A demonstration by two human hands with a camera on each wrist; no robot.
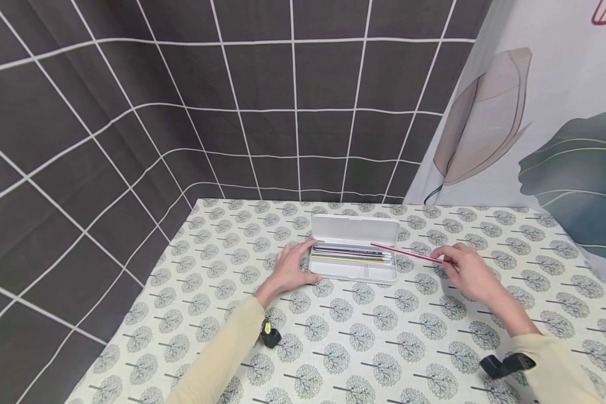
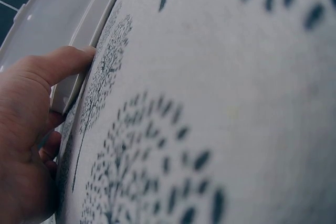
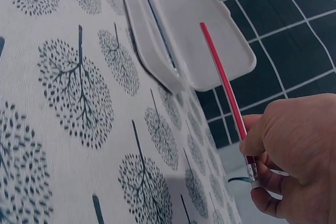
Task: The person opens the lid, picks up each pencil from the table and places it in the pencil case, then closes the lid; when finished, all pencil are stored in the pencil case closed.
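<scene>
A white pencil case point(image 1: 343, 274) lies with its lid raised on the table, and several pencils point(image 1: 350, 255) rest lengthwise inside it. My left hand point(image 1: 293, 268) holds the case's left end, thumb at the near edge and fingers toward the back corner; in the left wrist view the thumb point(image 2: 71, 62) presses on the rim. Off to the right of the case, my right hand point(image 1: 467, 269) pinches a red pencil point(image 1: 409, 253) near its eraser end. The pencil's other end reaches over the right part of the case, in front of the lid point(image 3: 210, 40).
A cream tablecloth point(image 1: 358, 336) printed with grey trees covers the table. Behind it hangs a dark curtain point(image 1: 323, 134) with white grid lines, and a pale leaf-patterned curtain point(image 1: 490, 118) hangs at the right. Each wrist carries a black camera mount point(image 1: 507, 366).
</scene>
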